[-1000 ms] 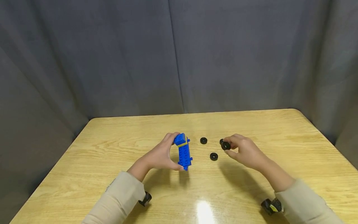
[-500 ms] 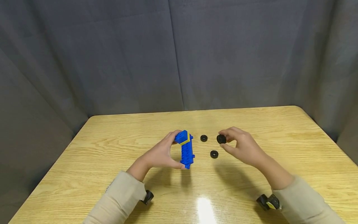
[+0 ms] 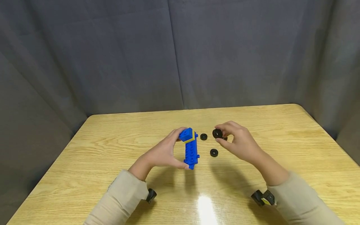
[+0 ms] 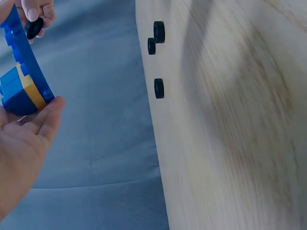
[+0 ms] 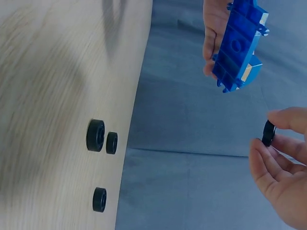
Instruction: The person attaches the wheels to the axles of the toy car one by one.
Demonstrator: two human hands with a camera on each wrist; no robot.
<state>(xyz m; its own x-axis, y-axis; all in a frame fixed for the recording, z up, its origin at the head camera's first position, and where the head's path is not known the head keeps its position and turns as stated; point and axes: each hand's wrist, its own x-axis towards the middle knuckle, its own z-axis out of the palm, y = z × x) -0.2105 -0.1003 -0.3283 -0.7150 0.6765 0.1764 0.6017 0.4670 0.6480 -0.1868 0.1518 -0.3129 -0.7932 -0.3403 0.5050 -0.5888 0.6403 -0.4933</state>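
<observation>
My left hand [image 3: 163, 151] grips a blue toy car chassis [image 3: 192, 151] by its two ends, above the table. A blue block on a yellow layer sits at its far end, and small axle pegs stick out from its sides. The right wrist view shows the hollow underside of the chassis [image 5: 237, 45]. To its right, my right hand [image 3: 239, 140] pinches a black toy wheel [image 3: 217, 133] between thumb and fingers, raised and apart from the chassis. The left wrist view shows this wheel [image 4: 34, 28] just beyond the chassis [image 4: 31, 62].
Three more black wheels lie flat on the wooden table [image 3: 112, 137]: a near wheel [image 3: 214, 152], a far wheel [image 3: 203, 136], and one partly behind the right hand, seen as a wheel [image 5: 99, 199] in the right wrist view. A grey curtain [image 3: 135, 62] hangs behind the table.
My right hand has lifted its wheel and moved left, toward the chassis. My left hand has shifted slightly right and tilted the chassis. The other wheels stay on the table.
</observation>
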